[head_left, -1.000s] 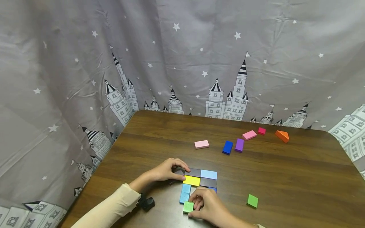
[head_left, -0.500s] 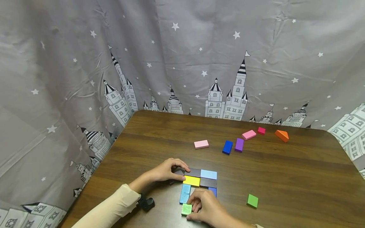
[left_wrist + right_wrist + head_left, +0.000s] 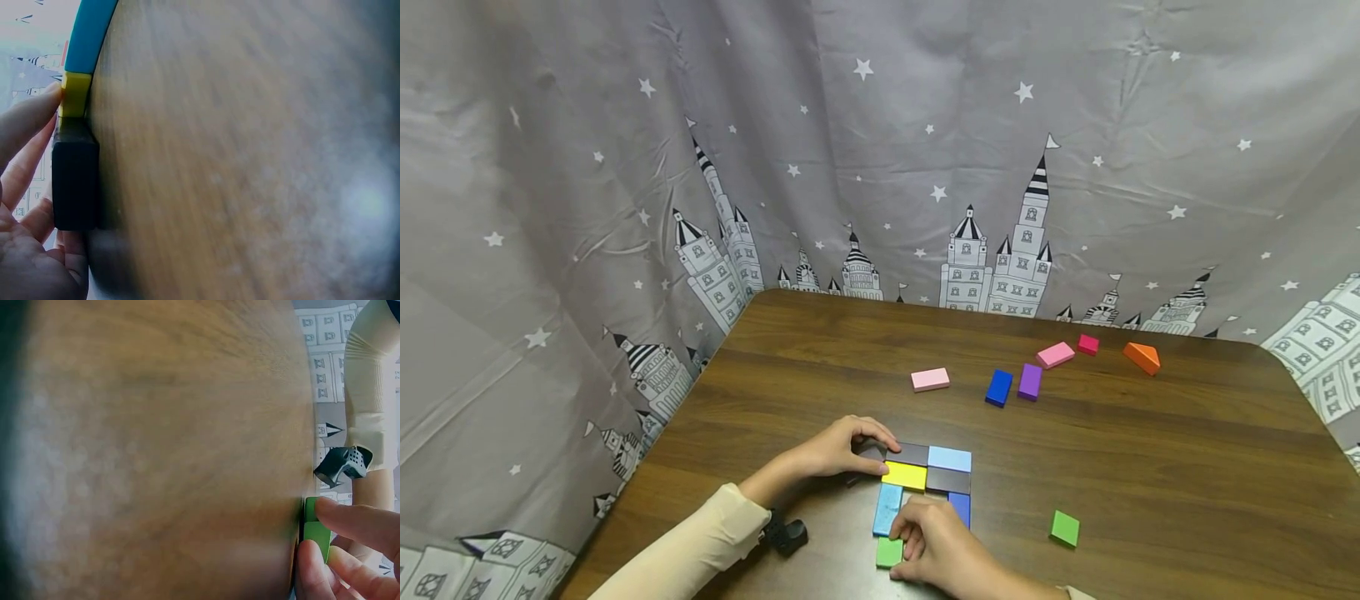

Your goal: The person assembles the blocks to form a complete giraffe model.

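My right hand pinches a small green block at the near end of a light blue block; the right wrist view shows thumb and fingers round the green block. Over the layout's left side lies my left hand, its thumb touching the yellow block and its fingers at a dark grey block. Another dark block sits partly hidden between thumb and fingers. Rightward are a pale blue block, a second dark grey one and a blue one.
Right of the layout lies a loose green block. Farther back are a pale pink block, a dark blue block, a purple block, a pink block, a red block and an orange triangle. A curtain hangs behind the table.
My right hand has shifted the green block slightly left and nearer to me, then set it down flat against the light blue block's near end. The left hand stays in place.
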`<state>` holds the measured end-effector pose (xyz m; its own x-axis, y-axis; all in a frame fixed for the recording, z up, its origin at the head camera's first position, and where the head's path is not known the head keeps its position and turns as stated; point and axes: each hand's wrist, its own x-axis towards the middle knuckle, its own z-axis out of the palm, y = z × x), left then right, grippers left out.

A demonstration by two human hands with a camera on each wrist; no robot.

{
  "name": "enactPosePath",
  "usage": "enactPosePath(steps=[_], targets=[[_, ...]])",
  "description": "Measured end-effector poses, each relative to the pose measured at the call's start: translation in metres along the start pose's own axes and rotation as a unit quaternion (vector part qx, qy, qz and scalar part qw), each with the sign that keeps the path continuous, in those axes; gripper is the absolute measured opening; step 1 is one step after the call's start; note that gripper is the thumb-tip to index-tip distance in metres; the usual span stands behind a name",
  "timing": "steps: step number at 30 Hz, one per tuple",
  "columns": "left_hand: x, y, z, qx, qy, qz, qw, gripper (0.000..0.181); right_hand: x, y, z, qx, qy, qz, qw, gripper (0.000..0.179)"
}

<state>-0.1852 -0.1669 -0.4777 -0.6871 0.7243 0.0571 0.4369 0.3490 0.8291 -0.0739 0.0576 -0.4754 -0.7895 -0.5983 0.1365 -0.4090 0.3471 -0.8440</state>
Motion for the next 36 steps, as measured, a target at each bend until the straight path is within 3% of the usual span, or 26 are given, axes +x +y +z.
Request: enactPosePath(steps=[9,16,30,36], targets=[[0.0001,-0.0033,-0.0003,0.010,0.001,0.034,0.9994,0.027,0.0024,-0.0002,0.0015,-0.039,-0.007,-0.012,0.9991,0.035],[0.0011,-0.0012,-0.0004,0.000,-0.003,-0.006,1.0000,0.027,0.0035,-0.0014,0.0037,-0.058,-0.007,-0.015,0.9982,0.035],[0.0005,-0.0004,-0.0011,0.004,-0.001,0.001,1.0000,0.026,0.0032,0.0014,0.0076,-0.067,0.012,-0.049,0.9965,0.037],[0.0000,0.0000,-0.0011,0.001,0.000,-0.002,1.0000,0.026,0.0027,0.0014,0.0062,-0.033,0.008,-0.031,0.9990,0.036]])
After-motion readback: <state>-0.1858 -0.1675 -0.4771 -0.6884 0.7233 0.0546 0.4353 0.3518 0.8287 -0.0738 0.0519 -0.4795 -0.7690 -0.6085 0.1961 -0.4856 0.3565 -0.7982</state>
